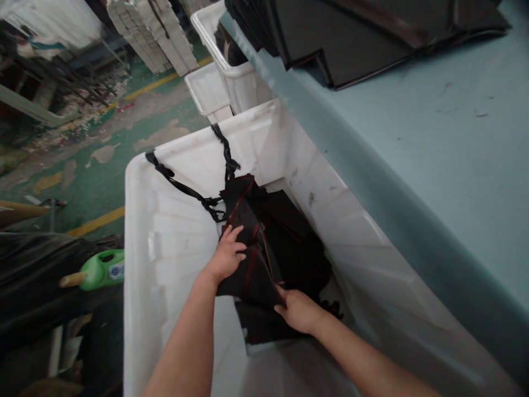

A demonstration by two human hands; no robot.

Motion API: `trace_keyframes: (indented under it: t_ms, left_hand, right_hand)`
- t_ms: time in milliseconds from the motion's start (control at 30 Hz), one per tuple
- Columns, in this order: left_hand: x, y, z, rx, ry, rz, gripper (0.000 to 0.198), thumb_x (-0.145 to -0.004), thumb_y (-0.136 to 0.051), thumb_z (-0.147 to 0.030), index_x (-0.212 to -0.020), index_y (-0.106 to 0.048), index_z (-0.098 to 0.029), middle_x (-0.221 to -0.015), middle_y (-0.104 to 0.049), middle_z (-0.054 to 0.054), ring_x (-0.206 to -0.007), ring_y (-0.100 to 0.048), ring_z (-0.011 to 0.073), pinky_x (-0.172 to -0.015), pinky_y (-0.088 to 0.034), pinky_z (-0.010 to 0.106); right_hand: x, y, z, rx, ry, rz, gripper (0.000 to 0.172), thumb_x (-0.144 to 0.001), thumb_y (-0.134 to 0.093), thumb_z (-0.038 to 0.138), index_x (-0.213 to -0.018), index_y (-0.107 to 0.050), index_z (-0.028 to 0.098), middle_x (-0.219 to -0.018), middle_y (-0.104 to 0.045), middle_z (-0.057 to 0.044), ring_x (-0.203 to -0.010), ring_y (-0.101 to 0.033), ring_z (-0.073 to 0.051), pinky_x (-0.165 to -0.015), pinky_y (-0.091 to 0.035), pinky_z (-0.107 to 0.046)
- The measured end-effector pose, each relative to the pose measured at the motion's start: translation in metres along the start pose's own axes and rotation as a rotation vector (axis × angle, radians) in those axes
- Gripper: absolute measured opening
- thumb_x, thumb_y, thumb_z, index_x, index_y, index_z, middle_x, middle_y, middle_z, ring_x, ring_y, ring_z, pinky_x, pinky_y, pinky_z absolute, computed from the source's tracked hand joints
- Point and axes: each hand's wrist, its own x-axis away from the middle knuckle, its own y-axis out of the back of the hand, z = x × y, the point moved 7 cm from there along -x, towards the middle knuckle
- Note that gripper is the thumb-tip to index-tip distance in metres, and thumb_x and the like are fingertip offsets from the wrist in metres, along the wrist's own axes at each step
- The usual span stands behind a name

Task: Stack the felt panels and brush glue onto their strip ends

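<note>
Both of my hands reach down into a large white plastic bin (pixel 165 264). Inside it lies a loose pile of black sheet pieces (pixel 293 248) with dark red lines along some edges. My left hand (pixel 227 256) rests on the upper black piece (pixel 258 275) at its left side, fingers spread. The near right edge of that same piece is pinched between the thumb and fingers of my right hand (pixel 300 310), and the edge is lifted into a fold. Two knotted black straps (pixel 185 190) hang over the bin's far rim.
A table with a light blue cover (pixel 463 165) runs along the right, bearing a stack of black sheets (pixel 372 44). More white bins (pixel 243 82) stand beyond. To the left are a green jug (pixel 101 271), dark cloth (pixel 37 281) and a worn green floor (pixel 152 110).
</note>
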Motion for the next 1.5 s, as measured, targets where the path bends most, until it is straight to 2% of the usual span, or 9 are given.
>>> trace_keyframes:
  t_ms: [100, 300, 533, 667, 800, 900, 1133, 1300, 1500]
  left_hand:
    - [0.008, 0.002, -0.023, -0.003, -0.074, 0.109, 0.016, -0.062, -0.062, -0.007, -0.068, -0.068, -0.021, -0.148, -0.019, -0.005, -0.137, 0.002, 0.0294, -0.110, -0.012, 0.049]
    - [0.035, 0.025, -0.079, 0.043, -0.184, 0.271, 0.021, -0.066, -0.055, -0.007, -0.071, -0.068, -0.022, -0.104, -0.062, 0.003, -0.109, -0.051, 0.0197, -0.098, -0.036, 0.033]
    - [0.115, 0.096, -0.157, 0.154, -0.303, 0.048, 0.020, -0.081, -0.045, -0.014, -0.080, -0.063, -0.023, -0.090, -0.059, 0.003, -0.088, -0.056, 0.0149, -0.082, -0.044, 0.027]
    - [0.148, 0.123, -0.184, 0.190, -0.328, 0.021, 0.022, -0.084, -0.043, -0.015, -0.083, -0.063, -0.024, -0.092, -0.058, 0.004, -0.088, -0.055, 0.0150, -0.080, -0.045, 0.027]
    - [0.159, 0.142, -0.202, 0.230, -0.333, -0.018, 0.022, -0.083, -0.043, -0.013, -0.080, -0.062, -0.023, -0.088, -0.058, 0.004, -0.087, -0.055, 0.0153, -0.080, -0.045, 0.027]
    - [0.166, 0.151, -0.211, 0.239, -0.293, -0.081, 0.019, -0.080, -0.044, -0.012, -0.075, -0.059, -0.021, -0.085, -0.057, 0.003, -0.083, -0.054, 0.0157, -0.076, -0.045, 0.028]
    - [0.194, 0.160, -0.249, 0.198, -0.375, -0.230, 0.015, -0.073, -0.060, -0.018, -0.087, -0.054, -0.021, -0.103, -0.057, 0.006, -0.099, -0.052, 0.0197, -0.088, -0.042, 0.032]
    - [0.207, 0.167, -0.263, 0.178, -0.366, -0.442, 0.007, -0.077, -0.057, -0.016, -0.078, -0.052, -0.021, -0.084, -0.059, 0.002, -0.082, -0.056, 0.0156, -0.075, -0.046, 0.029]
    - [0.220, 0.165, -0.276, 0.118, -0.492, -0.462, 0.014, -0.079, -0.049, -0.007, -0.079, -0.057, -0.019, -0.090, -0.062, 0.004, -0.088, -0.058, 0.0150, -0.080, -0.046, 0.028]
  right_hand:
    - [0.014, -0.006, 0.004, 0.115, 0.035, 0.072, 0.047, -0.074, -0.053, 0.014, -0.118, -0.057, 0.031, -0.099, -0.069, -0.001, -0.090, -0.064, -0.019, -0.079, -0.045, -0.024]
    - [0.042, 0.011, 0.007, -0.121, 0.055, -0.032, 0.030, -0.078, -0.049, 0.017, -0.101, -0.066, 0.025, -0.093, -0.069, -0.002, -0.088, -0.063, -0.020, -0.079, -0.046, -0.027]
    - [0.078, 0.059, 0.033, -0.297, 0.194, -0.261, 0.048, -0.071, -0.058, 0.018, -0.118, -0.055, 0.018, -0.110, -0.063, -0.006, -0.102, -0.058, -0.024, -0.092, -0.043, -0.038]
    - [0.115, 0.096, 0.099, -0.248, 0.454, -0.467, 0.064, -0.066, -0.064, 0.017, -0.127, -0.045, 0.020, -0.127, -0.050, -0.009, -0.117, -0.046, -0.023, -0.101, -0.034, -0.041]
    - [0.154, 0.118, 0.182, -0.228, 0.686, -0.461, 0.048, -0.070, -0.068, 0.025, -0.116, -0.055, 0.019, -0.118, -0.056, -0.009, -0.110, -0.051, -0.022, -0.097, -0.039, -0.036]
    - [0.169, 0.125, 0.218, -0.276, 0.679, -0.408, 0.028, -0.078, -0.061, 0.026, -0.105, -0.061, 0.019, -0.094, -0.065, -0.003, -0.086, -0.059, -0.017, -0.080, -0.047, -0.028]
    - [0.194, 0.130, 0.240, -0.305, 0.680, -0.485, 0.023, -0.087, -0.047, 0.021, -0.100, -0.066, 0.021, -0.087, -0.067, -0.001, -0.078, -0.061, -0.015, -0.072, -0.047, -0.024]
    - [0.208, 0.125, 0.246, -0.273, 0.699, -0.516, 0.021, -0.087, -0.047, 0.024, -0.095, -0.066, 0.021, -0.085, -0.067, -0.003, -0.078, -0.061, -0.016, -0.071, -0.047, -0.025]
    - [0.219, 0.125, 0.250, -0.401, 0.665, -0.410, 0.009, -0.078, -0.056, 0.023, -0.083, -0.061, 0.017, -0.077, -0.060, -0.001, -0.071, -0.054, -0.016, -0.066, -0.043, -0.025]
